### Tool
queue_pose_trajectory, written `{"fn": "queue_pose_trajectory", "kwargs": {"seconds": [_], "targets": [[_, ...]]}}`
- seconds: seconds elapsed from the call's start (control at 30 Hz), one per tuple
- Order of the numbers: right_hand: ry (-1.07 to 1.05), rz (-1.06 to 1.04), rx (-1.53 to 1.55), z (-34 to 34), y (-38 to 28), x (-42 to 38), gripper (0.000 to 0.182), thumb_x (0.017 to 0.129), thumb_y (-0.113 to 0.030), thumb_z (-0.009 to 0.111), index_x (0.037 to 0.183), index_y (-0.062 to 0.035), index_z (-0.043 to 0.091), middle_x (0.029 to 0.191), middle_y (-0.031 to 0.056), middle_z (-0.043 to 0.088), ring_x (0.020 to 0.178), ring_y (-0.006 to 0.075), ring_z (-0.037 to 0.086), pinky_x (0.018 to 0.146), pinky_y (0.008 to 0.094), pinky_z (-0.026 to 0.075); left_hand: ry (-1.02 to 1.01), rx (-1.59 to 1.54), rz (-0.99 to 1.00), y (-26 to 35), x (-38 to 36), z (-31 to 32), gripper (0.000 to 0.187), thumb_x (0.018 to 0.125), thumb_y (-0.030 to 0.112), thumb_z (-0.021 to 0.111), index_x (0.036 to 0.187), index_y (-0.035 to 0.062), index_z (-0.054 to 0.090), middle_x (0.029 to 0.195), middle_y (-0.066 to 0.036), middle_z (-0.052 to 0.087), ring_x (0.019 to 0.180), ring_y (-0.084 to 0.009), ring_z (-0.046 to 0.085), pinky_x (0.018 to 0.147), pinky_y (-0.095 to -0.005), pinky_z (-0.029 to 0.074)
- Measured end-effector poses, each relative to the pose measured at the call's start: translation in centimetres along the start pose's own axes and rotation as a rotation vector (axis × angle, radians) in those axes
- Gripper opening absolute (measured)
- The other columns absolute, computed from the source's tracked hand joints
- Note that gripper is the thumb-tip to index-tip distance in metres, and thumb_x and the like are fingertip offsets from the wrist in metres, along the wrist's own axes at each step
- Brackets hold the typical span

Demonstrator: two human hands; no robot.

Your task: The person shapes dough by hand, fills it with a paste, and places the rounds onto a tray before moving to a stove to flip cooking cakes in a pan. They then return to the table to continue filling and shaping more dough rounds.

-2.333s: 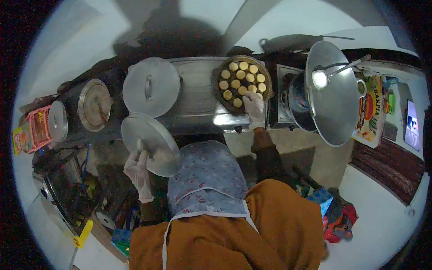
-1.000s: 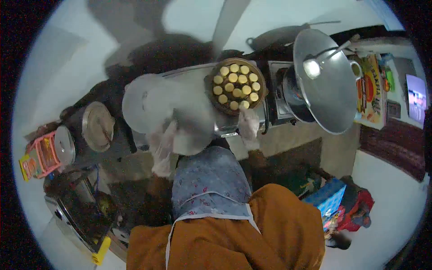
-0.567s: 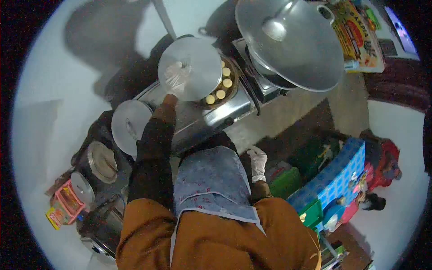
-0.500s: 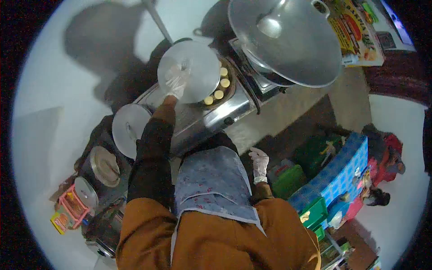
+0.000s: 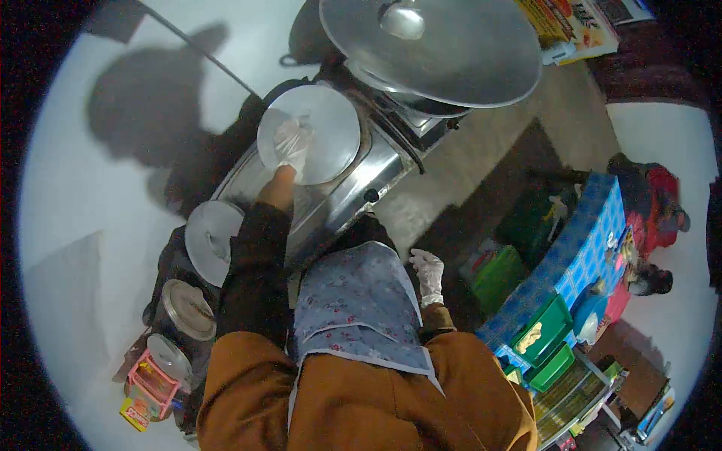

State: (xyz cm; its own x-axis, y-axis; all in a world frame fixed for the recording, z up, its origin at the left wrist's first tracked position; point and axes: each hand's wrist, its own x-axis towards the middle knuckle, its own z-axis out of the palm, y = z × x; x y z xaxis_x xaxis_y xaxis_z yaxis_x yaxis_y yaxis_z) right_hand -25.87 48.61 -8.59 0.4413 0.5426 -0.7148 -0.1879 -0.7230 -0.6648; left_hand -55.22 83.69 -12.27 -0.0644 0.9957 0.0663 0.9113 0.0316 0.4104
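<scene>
My left hand [image 5: 292, 145], in a clear plastic glove, grips the top of a round metal lid [image 5: 335, 135] over the stove [image 5: 331, 203]. The lid's handle is hidden under my fingers. Beneath it, the pan hardly shows, and none of the pale round cakes from before can be seen. My right hand [image 5: 429, 272], also gloved, hangs beside the apron [image 5: 353, 308] over the floor. Its fingers are loosely bent and apart, with nothing visible in them.
A large wok [image 5: 451, 60] stands on a second burner at the back right. Lidded pots [image 5: 188, 308] and a pink basket [image 5: 154, 383] are at the left. Several people sit beyond a blue-covered table [image 5: 556, 270], where green trays [image 5: 543, 331] lie.
The lid has settled over the pan, covering the pale round cakes that showed at its right edge. My view has turned slightly to the right. My right hand still hangs low.
</scene>
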Motion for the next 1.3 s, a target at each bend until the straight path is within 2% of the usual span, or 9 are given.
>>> {"fn": "queue_pose_trajectory", "kwargs": {"seconds": [0.4, 0.53, 0.67, 0.8, 0.87, 1.07, 1.13, 1.2, 1.3], "targets": [[0.057, 0.036, 0.087, -0.7, 3.1, -1.9, 0.027, 0.088, -0.013, 0.066, 0.110, -0.0025, 0.075, 0.083, 0.0032, 0.072, 0.064, 0.0059, 0.056, 0.051, 0.0210, 0.041, -0.036, -0.040, 0.105, -3.3, 0.7, 5.3, 0.035, 0.081, 0.042, 0.070, 0.086, 0.0082, 0.073, 0.080, -0.016, 0.070, 0.075, -0.0325, 0.069, 0.068, -0.0454, 0.053], [0.043, 0.004, 0.093, -2.1, 6.1, -1.7, 0.027, 0.087, -0.013, 0.066, 0.110, -0.0031, 0.075, 0.084, 0.0032, 0.072, 0.065, 0.0060, 0.057, 0.052, 0.0208, 0.042, -0.039, 0.043, 0.263, -1.1, -0.1, 0.3, 0.036, 0.086, 0.043, 0.070, 0.085, 0.0069, 0.074, 0.079, -0.011, 0.069, 0.070, -0.0268, 0.066, 0.065, -0.0428, 0.052], [0.070, -0.032, 0.156, -2.6, 6.1, -2.4, 0.027, 0.086, -0.013, 0.066, 0.110, -0.0037, 0.075, 0.084, 0.0022, 0.073, 0.065, 0.0062, 0.056, 0.052, 0.0205, 0.041, -0.081, -0.859, -0.330, 6.2, -3.6, -6.8, 0.036, 0.098, 0.037, 0.062, 0.097, 0.0029, 0.072, 0.083, -0.006, 0.067, 0.071, -0.0199, 0.062, 0.064, -0.0403, 0.051], [0.113, 0.005, 0.221, -3.5, 7.6, -1.8, 0.016, 0.086, -0.007, 0.070, 0.097, 0.0028, 0.075, 0.088, 0.0070, 0.074, 0.074, 0.0145, 0.065, 0.070, 0.0293, 0.052, 0.016, -0.641, 0.047, 5.4, -9.8, -5.0, 0.032, 0.104, 0.030, 0.053, 0.114, 0.0030, 0.067, 0.094, -0.010, 0.068, 0.078, -0.0215, 0.063, 0.073, -0.0373, 0.050], [0.129, 0.056, 0.287, -3.7, 8.7, -1.3, 0.018, 0.085, -0.008, 0.072, 0.100, 0.0021, 0.075, 0.082, 0.0047, 0.071, 0.066, 0.0113, 0.061, 0.062, 0.0255, 0.048, -0.140, -0.510, 0.138, 8.1, -14.4, -5.8, 0.029, 0.103, 0.028, 0.054, 0.109, 0.0028, 0.069, 0.092, -0.013, 0.069, 0.080, -0.0260, 0.063, 0.079, -0.0359, 0.050], [0.093, 0.176, 0.315, -4.0, 16.3, 1.0, 0.023, 0.089, -0.014, 0.067, 0.108, -0.0029, 0.074, 0.087, 0.0036, 0.073, 0.064, 0.0074, 0.060, 0.050, 0.0199, 0.042, -0.487, -0.673, -0.239, 8.3, -25.5, 1.6, 0.023, 0.095, 0.019, 0.065, 0.101, -0.0015, 0.072, 0.093, -0.019, 0.073, 0.087, -0.0318, 0.071, 0.078, -0.0372, 0.053], [0.097, 0.187, 0.450, -4.1, 20.9, 1.3, 0.024, 0.089, -0.016, 0.068, 0.108, -0.0038, 0.074, 0.086, 0.0027, 0.073, 0.067, 0.0072, 0.060, 0.053, 0.0218, 0.043, -0.380, -0.463, 0.034, 7.2, -28.8, 4.1, 0.021, 0.093, 0.014, 0.067, 0.104, -0.0032, 0.071, 0.096, -0.020, 0.073, 0.090, -0.0311, 0.071, 0.082, -0.0365, 0.053], [0.094, 0.225, 0.505, -4.9, 22.8, 1.1, 0.025, 0.088, -0.017, 0.068, 0.109, -0.0041, 0.074, 0.085, 0.0024, 0.073, 0.068, 0.0071, 0.060, 0.054, 0.0233, 0.043, -0.433, -0.410, 0.065, 6.8, -30.7, 5.2, 0.021, 0.093, 0.011, 0.066, 0.109, -0.0025, 0.070, 0.096, -0.010, 0.073, 0.086, -0.0154, 0.065, 0.078, -0.0298, 0.052], [0.121, 0.245, 0.621, -5.5, 26.7, 1.8, 0.028, 0.086, -0.014, 0.069, 0.111, -0.0030, 0.074, 0.086, 0.0013, 0.073, 0.070, 0.0077, 0.058, 0.058, 0.0242, 0.043, -0.479, -0.111, 0.090, 9.8, -32.4, 6.2, 0.023, 0.093, 0.013, 0.064, 0.108, -0.0031, 0.071, 0.104, -0.023, 0.071, 0.096, -0.0322, 0.070, 0.085, -0.0366, 0.053]]}}
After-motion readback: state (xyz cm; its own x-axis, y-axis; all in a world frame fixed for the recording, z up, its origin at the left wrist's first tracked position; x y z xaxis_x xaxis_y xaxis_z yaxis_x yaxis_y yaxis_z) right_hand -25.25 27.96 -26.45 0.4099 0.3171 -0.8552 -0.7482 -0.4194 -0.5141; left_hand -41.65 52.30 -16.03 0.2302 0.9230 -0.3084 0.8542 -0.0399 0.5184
